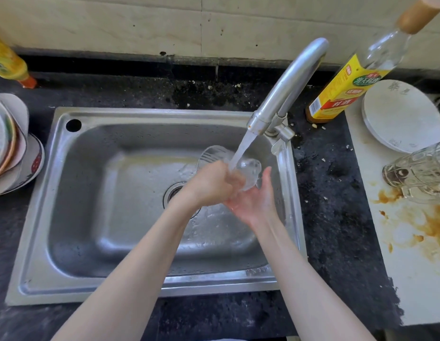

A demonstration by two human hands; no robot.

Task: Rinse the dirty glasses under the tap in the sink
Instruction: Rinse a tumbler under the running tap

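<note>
Water runs from the steel tap (287, 87) onto a clear glass (249, 174) held over the right part of the steel sink (66, 217). My left hand (211, 184) is curled, its fingers at or inside the glass's mouth. My right hand (255, 200) cups the glass from below with the palm up and fingers fairly straight. A second clear glass (212, 155) lies in the sink just behind my hands. Another glass (418, 173) lies on its side on the stained white board (411, 267) at the right.
A yellow-labelled bottle (344, 89) and a white plate (401, 116) stand right of the tap. A stack of plates and bowls (9, 148) sits left of the sink, with a yellow bottle (9, 62) behind it. The drain (174, 193) is partly hidden by my left wrist.
</note>
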